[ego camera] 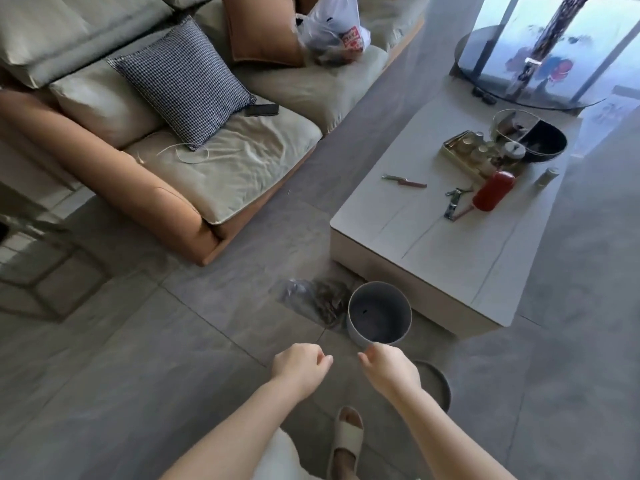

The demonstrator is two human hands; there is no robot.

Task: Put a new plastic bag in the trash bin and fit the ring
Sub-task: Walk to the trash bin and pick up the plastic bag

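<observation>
Both the left hand (299, 365) and right hand (388, 367) hover loosely curled and empty at 6 o'clock of the unlined bin (379, 311), ring (438, 382) parked at 5 o'clock, likely for fitting last

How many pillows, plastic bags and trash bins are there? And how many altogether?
Pillows on the sofa: 2, a checked pillow and an orange pillow
Plastic bags: 2, a white bag on the sofa and a clear bag of rubbish on the floor
Trash bins: 1, the grey bin beside the table, with no bag in it
Total: 5
</observation>
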